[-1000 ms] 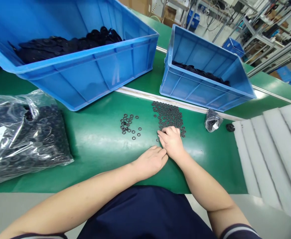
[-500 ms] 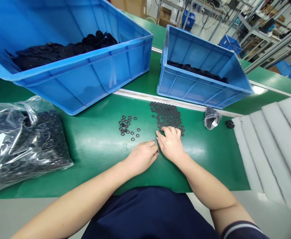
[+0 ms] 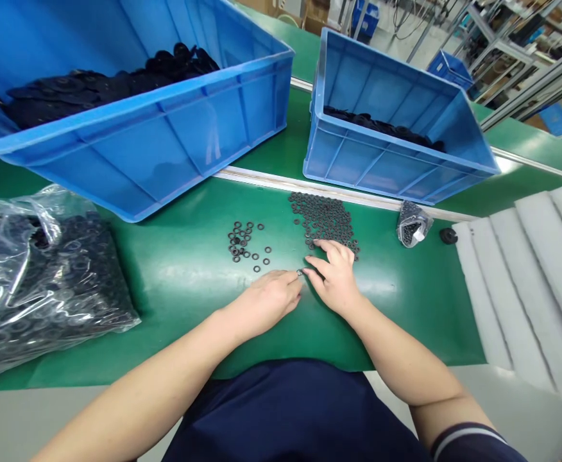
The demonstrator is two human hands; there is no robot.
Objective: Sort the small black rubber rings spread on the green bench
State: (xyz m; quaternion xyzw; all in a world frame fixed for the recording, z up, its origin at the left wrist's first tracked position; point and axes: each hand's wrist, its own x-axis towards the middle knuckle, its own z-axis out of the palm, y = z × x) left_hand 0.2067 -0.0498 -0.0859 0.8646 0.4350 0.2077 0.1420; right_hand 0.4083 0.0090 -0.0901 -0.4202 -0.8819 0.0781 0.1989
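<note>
My left hand [image 3: 270,296] is closed in a pinch, with a small dark ring [image 3: 299,273] showing at its fingertips. Just to its right, my right hand [image 3: 335,274] has its fingers apart. Its thumb tip lies close to that ring, and its index fingertip reaches the near edge of a spread of small black rings [image 3: 322,215]. I cannot tell whether it touches one. Left of the hands lies a loose cluster of larger black washers [image 3: 240,240], with several scattered singly beside it on the green table.
A large blue bin [image 3: 165,147] and a smaller blue bin [image 3: 391,160] hold dark flat parts. A clear bag [image 3: 59,282] of black rings lies at left. At right are a small bag [image 3: 412,224], a black round piece [image 3: 448,235] and white foam sheets [image 3: 516,289].
My left hand has drawn slightly left, and the small ring at its fingertips shows more clearly. My right hand's fingers have spread wider. The camera view has shifted a little.
</note>
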